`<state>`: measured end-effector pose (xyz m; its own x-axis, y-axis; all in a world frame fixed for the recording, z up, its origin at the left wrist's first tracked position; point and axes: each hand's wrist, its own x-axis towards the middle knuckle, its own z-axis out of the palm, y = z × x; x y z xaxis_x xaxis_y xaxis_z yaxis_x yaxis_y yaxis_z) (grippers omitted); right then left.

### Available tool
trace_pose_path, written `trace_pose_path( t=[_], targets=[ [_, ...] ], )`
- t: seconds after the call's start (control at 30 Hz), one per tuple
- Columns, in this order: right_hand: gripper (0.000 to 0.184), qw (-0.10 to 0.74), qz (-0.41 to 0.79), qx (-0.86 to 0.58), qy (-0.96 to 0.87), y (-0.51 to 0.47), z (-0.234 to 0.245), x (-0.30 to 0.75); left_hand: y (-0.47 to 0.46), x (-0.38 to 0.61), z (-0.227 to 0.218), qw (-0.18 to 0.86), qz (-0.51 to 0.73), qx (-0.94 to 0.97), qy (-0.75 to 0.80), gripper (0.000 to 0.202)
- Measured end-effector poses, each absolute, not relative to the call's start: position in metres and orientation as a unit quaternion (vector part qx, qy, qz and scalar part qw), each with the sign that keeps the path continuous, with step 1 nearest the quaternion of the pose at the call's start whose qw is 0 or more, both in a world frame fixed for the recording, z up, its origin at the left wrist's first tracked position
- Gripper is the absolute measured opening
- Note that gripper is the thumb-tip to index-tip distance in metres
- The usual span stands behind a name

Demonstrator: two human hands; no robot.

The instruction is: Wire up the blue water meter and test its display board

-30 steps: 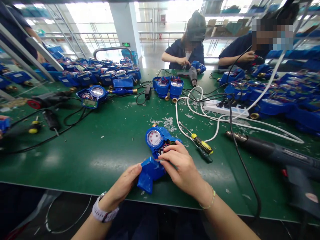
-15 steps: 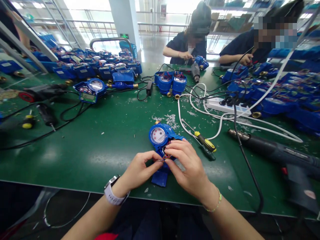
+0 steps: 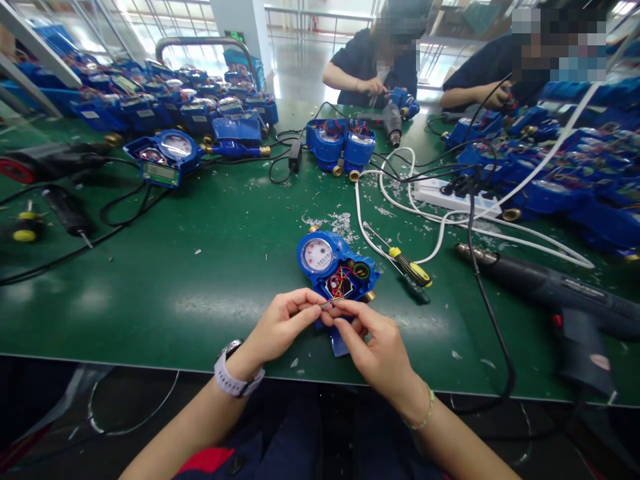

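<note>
In front of me on the green table lies a blue water meter (image 3: 318, 255) with a round white dial and an open compartment of coloured wires (image 3: 341, 283). My left hand (image 3: 293, 323) pinches thin wires (image 3: 331, 302) that come out of the compartment. Close beside it, my right hand (image 3: 373, 337) is closed, its fingertips at the same wires; whether it grips them firmly is hard to see. Below the fingers a blue flap (image 3: 340, 343) of the meter shows, partly covered by my right hand.
Right of the meter lie a yellow-black screwdriver (image 3: 411, 268), a white cable (image 3: 443, 243) and a heat gun (image 3: 540, 287). Several blue meters (image 3: 145, 110) crowd the back left. A white power strip (image 3: 457, 199) stands back right. Two co-workers (image 3: 373, 73) work across the table.
My right hand has moved down off the meter's compartment, uncovering the wires and a round black part inside. The view has tilted down slightly. My left hand still pinches the wires.
</note>
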<state>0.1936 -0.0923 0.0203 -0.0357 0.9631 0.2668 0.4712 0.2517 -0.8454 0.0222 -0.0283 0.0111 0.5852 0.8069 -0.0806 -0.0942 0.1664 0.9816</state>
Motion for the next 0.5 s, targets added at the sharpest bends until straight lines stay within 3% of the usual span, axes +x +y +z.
trace_pose_path(
  t=[0.13,0.23,0.5],
  targets=[
    [0.023,0.451,0.261,-0.546,-0.656,-0.09,0.021,0.193,-0.027,0.023,0.013,0.694,0.313,0.566,0.317,0.028],
    [0.028,0.419,0.237,-0.537,-0.692,-0.087,0.022,0.195,-0.028,0.024,0.014,0.689,0.305,0.578,0.314,0.027],
    [0.009,0.368,0.333,-0.57,-0.655,-0.077,0.034,0.198,-0.031,0.023,0.016,0.546,0.326,0.689,0.348,0.013]
  ],
)
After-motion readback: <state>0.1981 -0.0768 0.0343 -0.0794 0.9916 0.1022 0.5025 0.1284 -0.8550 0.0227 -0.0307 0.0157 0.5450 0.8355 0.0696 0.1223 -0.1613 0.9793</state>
